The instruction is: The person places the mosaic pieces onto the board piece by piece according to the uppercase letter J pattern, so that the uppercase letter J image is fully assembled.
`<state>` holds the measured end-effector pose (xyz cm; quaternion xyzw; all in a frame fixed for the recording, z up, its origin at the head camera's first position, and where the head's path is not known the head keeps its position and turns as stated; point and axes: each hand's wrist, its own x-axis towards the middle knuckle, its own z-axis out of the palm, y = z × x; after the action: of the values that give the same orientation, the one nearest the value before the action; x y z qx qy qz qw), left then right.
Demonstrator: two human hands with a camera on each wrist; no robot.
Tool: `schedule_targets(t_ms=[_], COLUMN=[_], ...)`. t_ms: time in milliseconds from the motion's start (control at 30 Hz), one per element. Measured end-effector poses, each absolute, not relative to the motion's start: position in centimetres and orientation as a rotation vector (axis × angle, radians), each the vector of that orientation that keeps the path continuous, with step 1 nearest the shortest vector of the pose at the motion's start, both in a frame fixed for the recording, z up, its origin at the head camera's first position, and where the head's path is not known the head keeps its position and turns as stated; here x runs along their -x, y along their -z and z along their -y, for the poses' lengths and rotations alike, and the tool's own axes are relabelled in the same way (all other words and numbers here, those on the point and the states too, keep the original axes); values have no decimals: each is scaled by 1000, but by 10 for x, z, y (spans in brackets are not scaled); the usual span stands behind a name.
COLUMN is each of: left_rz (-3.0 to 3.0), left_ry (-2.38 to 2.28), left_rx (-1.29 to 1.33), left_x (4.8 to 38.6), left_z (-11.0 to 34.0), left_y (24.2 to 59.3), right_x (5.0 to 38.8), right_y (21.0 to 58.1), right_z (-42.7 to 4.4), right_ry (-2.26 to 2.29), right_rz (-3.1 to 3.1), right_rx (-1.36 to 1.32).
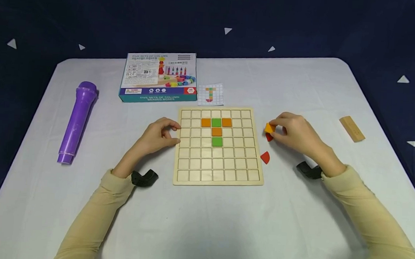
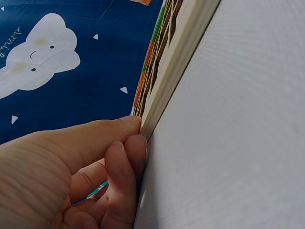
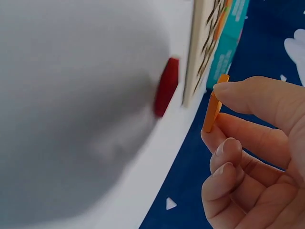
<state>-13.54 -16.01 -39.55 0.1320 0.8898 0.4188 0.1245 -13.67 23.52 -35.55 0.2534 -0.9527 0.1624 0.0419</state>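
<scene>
Board [image 1: 194,164] is touched at its left edge by thumb and fingertips of the left hand [image 1: 157,136], fingers loosely bent. Orange tile [image 1: 269,128] is pinched between thumb and fingers of the right hand [image 1: 294,131], held just right of the board; a red piece [image 1: 269,137] is partly hidden beneath. Red wedge [image 1: 265,157] is set nearer the board's right edge. Five squares [image 1: 216,122] are seated in the board: second row orange-green-orange, then orange, green below the middle. Card [image 1: 211,94] is placed just behind the board, box [image 1: 158,78] behind-left. Purple tube [image 1: 77,123] is laid well left of the board, wood block [image 1: 352,129] well right.
</scene>
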Motion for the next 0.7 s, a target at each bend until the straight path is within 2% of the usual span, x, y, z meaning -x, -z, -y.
schedule_targets(t_ms=[700], left_rz=[-2589], left_ry=[-1244], left_rx=[-395], left_x=[136], left_z=[160], left_y=[397], right_x=[118], right_y=[352], right_z=[-190], right_ry=[-567], right_rz=[2899], right_rx=[-996])
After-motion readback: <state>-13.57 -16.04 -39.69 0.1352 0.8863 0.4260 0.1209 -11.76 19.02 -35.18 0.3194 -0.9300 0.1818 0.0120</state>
